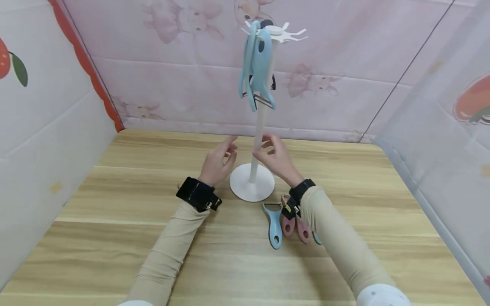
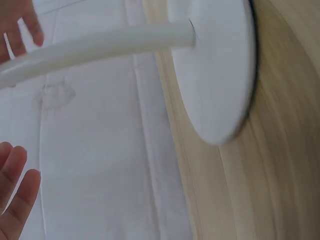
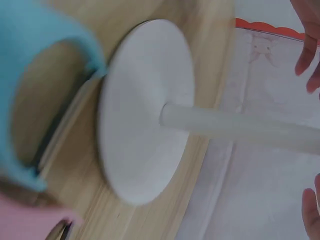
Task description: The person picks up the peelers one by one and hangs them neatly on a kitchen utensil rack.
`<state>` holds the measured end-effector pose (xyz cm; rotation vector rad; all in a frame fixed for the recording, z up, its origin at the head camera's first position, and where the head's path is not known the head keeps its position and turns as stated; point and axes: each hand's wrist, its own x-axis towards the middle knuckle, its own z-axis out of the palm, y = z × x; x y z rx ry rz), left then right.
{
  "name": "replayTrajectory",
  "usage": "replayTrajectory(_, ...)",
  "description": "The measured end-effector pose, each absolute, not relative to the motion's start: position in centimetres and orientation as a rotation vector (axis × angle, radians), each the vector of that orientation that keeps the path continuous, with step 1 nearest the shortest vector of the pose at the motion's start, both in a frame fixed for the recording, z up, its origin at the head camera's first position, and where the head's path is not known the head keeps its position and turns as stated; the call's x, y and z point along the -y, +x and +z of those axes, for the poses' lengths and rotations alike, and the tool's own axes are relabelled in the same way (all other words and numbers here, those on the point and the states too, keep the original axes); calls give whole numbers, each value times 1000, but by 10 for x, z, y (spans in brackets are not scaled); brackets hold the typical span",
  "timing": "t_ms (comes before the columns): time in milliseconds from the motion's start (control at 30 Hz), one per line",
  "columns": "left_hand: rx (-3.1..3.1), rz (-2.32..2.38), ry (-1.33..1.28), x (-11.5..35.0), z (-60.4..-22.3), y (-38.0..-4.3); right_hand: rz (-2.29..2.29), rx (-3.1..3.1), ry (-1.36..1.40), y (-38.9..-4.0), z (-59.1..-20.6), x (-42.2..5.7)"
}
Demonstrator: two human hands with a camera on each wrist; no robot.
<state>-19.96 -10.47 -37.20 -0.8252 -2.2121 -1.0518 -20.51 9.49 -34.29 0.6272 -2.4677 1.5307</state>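
Observation:
A white stand with a slim pole (image 1: pixel 261 121) and round base (image 1: pixel 241 191) stands upright on the table. To the left of the pole is my left hand (image 1: pixel 219 162), its fingers loosely bent with nothing in them. My right hand (image 1: pixel 278 158) is at the pole's right side, thumb and fingers spread; its thumb overlaps the pole in the head view, and contact is unclear. Light-blue peelers (image 1: pixel 262 63) hang from hooks (image 1: pixel 281 34) at the top. In front of the base lie a blue peeler (image 1: pixel 274 225) and pink peelers (image 1: pixel 304 231), partly hidden by the right wrist.
The wooden table (image 1: pixel 115 221) meets a pink printed cloth wall (image 1: pixel 183 85) behind the stand. White cloth walls flank it, the left one (image 1: pixel 42 106) edged in red. Another blue handle (image 1: pixel 317 238) peeks out beside the right sleeve (image 1: pixel 340 238).

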Motion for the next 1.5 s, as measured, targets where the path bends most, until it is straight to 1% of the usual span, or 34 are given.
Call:
replayTrajectory(100,2215,-1117,-820,96,-373,-203,1376,2556,690,-196,-344,-108)
replayTrajectory(233,2212,-1259,-828,79,-369,-206,1026,2687,821,-181,-345,-124)
replayTrajectory(333,2208,-1403,-845,65,-366,-209,778,2782,992,-169,-347,-131)
replayTrajectory(500,2218,-1648,-824,47,-365,-214,552,2930,1267,-148,-357,-136)
replayTrajectory(667,2172,-1854,-743,36,-364,-218,358,2876,1455,-132,-366,-141)
replayTrajectory(800,2154,-1916,-678,31,-365,-220,193,2747,1558,-120,-377,-142)
replayTrajectory(967,2074,-2056,-660,22,-368,-223,-134,2612,1634,-107,-389,-140)
replayTrajectory(1067,2060,-2023,-639,18,-369,-225,-308,2573,1650,-102,-392,-138)
replayTrajectory(1233,2098,-1910,-599,16,-372,-228,-438,2570,1659,-100,-395,-134)
replayTrajectory(1500,2092,-1881,-526,13,-373,-229,-640,2330,1648,-101,-401,-130)
